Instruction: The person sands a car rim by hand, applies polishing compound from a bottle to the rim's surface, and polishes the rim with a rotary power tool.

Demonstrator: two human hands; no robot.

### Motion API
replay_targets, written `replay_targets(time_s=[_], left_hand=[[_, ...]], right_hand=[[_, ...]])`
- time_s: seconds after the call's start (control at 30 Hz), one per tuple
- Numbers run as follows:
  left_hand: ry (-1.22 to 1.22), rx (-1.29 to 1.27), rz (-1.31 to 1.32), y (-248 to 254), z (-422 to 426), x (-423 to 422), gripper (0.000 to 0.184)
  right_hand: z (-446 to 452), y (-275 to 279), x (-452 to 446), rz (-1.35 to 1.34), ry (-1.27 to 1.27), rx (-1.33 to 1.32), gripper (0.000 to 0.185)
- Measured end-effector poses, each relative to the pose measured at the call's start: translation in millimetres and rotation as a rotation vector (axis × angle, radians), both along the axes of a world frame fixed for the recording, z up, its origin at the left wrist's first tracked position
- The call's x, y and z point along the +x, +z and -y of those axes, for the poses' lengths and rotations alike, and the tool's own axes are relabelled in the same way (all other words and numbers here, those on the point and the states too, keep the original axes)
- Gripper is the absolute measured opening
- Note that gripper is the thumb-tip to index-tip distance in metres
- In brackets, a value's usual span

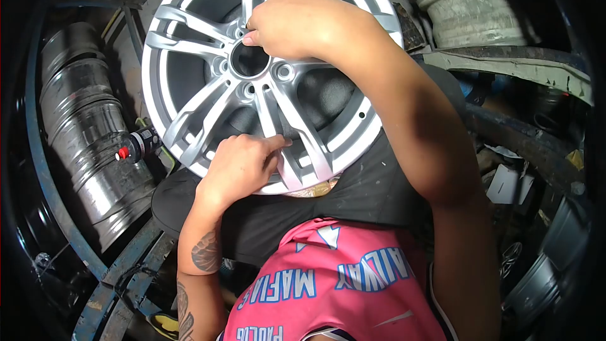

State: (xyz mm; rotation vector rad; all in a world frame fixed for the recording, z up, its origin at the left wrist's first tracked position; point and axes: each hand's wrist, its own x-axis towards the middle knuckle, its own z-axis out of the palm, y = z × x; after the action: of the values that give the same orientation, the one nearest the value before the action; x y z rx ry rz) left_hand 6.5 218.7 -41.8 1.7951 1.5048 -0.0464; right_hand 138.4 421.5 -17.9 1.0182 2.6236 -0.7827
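Wheel: the silver wheel (pixel 268 83) lies face up in front of the person, its near edge over the black trousers (pixel 391 197); what carries its weight is hidden.
Right hand: this hand (pixel 287 22) is bent over the hub, thumb and fingers gathered at the edge of the centre hole (pixel 251 61); whether they pinch anything, I cannot tell.
Left hand: this hand (pixel 243 161) is loosely curled, one finger laid across a near spoke (pixel 266 115); a firm grip cannot be made out.
Tipping risk: hard pressure at the hub might rock the wheel, since the left hand seems only lightly set.
Scratch risk: a fingernail or trapped grit could mark the smooth face.
Bottle: the red-capped bottle (pixel 144 142) sits just beside the rim; turning the wheel carelessly might knock it.
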Motion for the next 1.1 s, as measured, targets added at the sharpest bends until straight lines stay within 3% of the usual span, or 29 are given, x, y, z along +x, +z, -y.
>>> replay_targets(time_s=[0.23, 0.43, 0.63, 0.7, 0.73, 0.77, 0.83, 0.9, 0.97, 1.03, 1.1], left_hand=[[-0.068, -0.009, 0.111, -4.4, 7.0, -3.3, 0.032], [-0.109, -0.108, 0.089, 3.2, 23.9, 23.9, 0.042], [0.179, -0.37, 0.16, 17.6, 59.7, 64.4, 0.075], [0.285, -0.235, 0.232, 12.8, 79.7, 76.9, 0.079], [0.24, -0.133, 0.157, 14.0, 87.0, 83.7, 0.083], [0.218, -0.194, 0.049, 19.8, 92.4, 89.6, 0.081], [0.281, -0.16, 0.031, 25.0, 98.6, 95.7, 0.069], [0.338, 0.19, 0.145, 9.2, 99.5, 91.4, 0.059], [0.412, 0.346, 0.12, -0.2, 100.6, 90.6, 0.047], [0.307, 0.474, -0.021, -8.1, 82.0, 96.9, 0.059], [0.251, 0.429, -0.056, -33.3, 80.2, 106.6, 0.073]], right_hand=[[3.6, 8.8, -2.0, 0.047, -0.015, -0.028, 0.045], [2.0, 3.7, -2.9, -0.013, 0.007, 0.001, 0.045], [2.7, 11.7, 0.3, -0.003, 0.01, -0.014, 0.044], [2.2, 13.7, -1.5, 0.026, 0.017, -0.023, 0.042], [1.9, 13.0, -1.2, 0.007, 0.012, -0.023, 0.042], [2.3, 11.7, -0.2, -0.011, 0.01, -0.026, 0.041], [3.6, 8.9, -1.1, -0.028, 0.021, -0.02, 0.04], [3.5, 7.0, -2.0, -0.026, 0.037, 0.003, 0.04], [5.0, 8.2, -1.0, -0.042, 0.029, 0.0, 0.041], [4.2, 2.7, -0.5, -0.061, 0.033, 0.008, 0.041], [3.6, 0.1, 0.4, -0.069, 0.03, 0.005, 0.041]])
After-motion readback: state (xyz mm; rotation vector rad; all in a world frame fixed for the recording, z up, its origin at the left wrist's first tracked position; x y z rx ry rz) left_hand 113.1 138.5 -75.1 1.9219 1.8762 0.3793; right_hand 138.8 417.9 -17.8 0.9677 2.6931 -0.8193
